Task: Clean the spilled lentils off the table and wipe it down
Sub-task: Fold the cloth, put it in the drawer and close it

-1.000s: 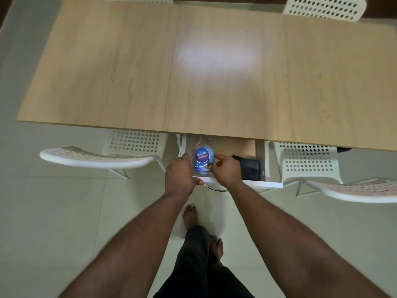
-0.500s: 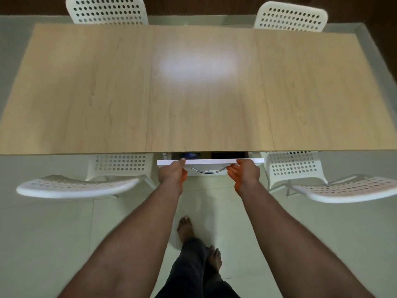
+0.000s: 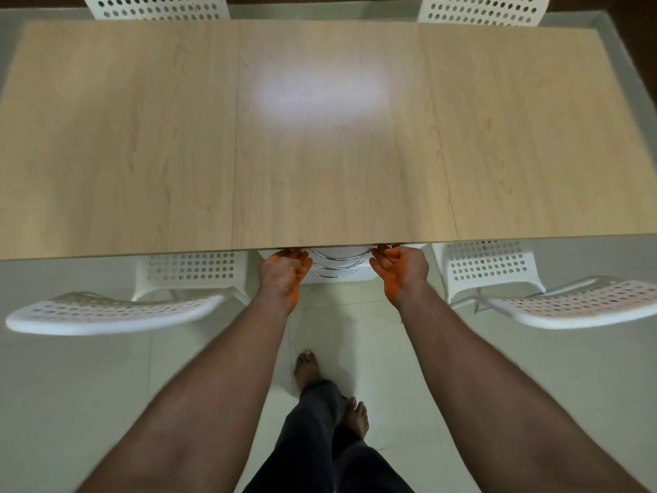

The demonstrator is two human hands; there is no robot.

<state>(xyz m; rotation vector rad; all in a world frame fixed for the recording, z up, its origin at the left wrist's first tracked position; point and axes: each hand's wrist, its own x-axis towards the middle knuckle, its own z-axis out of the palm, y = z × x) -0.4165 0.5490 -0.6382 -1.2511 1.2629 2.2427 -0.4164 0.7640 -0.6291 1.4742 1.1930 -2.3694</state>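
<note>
A light wooden table [image 3: 320, 154] fills the upper half of the view, its top bare with a bright glare patch in the middle. Under its near edge stands a white drawer unit [image 3: 337, 270] with curved metal handles, its top drawer pushed in. My left hand [image 3: 286, 270] and my right hand [image 3: 400, 266] are at the drawer front, one on each side of the handles, fingers extended toward it and holding nothing. The fingertips are partly hidden under the table edge. No lentils or cloth are in view.
Two white perforated chairs [image 3: 117, 311] [image 3: 569, 304] flank me at the near side, and two more chairs [image 3: 156, 5] [image 3: 483, 7] stand at the far side. My bare feet [image 3: 309, 371] stand on the pale tiled floor.
A second ago the drawer was out, with my hands at a blue-labelled bottle inside. Both hands then pushed the drawer in; it now sits shut under the table edge.
</note>
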